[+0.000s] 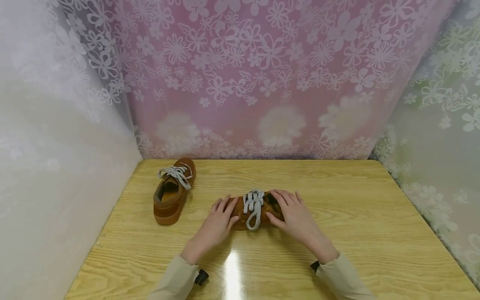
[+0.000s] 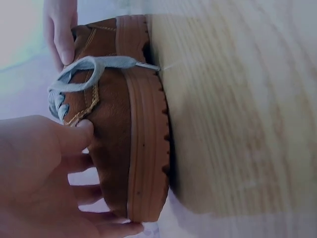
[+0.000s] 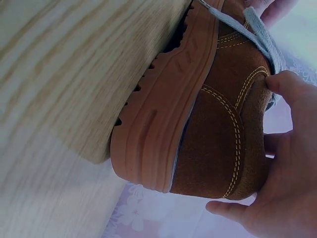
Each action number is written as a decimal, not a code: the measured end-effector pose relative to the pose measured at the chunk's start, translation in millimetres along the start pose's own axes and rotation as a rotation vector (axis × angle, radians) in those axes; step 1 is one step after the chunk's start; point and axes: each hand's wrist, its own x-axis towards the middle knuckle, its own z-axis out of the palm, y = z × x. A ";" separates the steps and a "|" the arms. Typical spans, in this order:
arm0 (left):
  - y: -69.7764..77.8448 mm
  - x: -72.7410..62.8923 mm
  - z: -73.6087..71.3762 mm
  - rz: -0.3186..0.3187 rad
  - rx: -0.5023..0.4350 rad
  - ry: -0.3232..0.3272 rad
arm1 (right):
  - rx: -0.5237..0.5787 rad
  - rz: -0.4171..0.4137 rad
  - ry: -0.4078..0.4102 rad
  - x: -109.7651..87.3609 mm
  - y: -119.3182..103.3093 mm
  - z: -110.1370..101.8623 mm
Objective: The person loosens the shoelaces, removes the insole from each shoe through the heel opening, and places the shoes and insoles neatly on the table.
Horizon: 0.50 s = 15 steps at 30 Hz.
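Note:
A brown shoe [image 1: 265,210] with pale grey laces [image 1: 254,204] stands sole-down on the table, its toe to the left. My left hand [image 1: 215,227] holds the toe end, thumb on the near side and fingers over the far side. At the heel end, my right hand [image 1: 300,218] grips the collar, its thumb near the lacing. The left wrist view shows the thick rubber sole [image 2: 148,144] against the wood and one lace loop hanging down the side. In the right wrist view, yellow stitching runs along the heel [image 3: 208,158].
A matching brown shoe [image 1: 168,211], also laced in grey, stands at the table's back left, toe pointing away. The wooden table [image 1: 356,200] meets a pink flowered curtain [image 1: 243,83] behind. Pale curtains hang along both sides.

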 end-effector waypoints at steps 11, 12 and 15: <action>8.3 11.8 -1.7 0.107 0.018 0.073 | 0.082 -0.033 0.057 1.3 -0.2 -9.9; 9.4 12.8 -1.3 0.115 0.018 0.082 | 0.091 -0.054 0.085 2.4 -0.7 -11.1; 12.5 15.1 -0.1 0.122 0.014 0.090 | 0.105 -0.152 0.174 7.9 -2.9 -13.6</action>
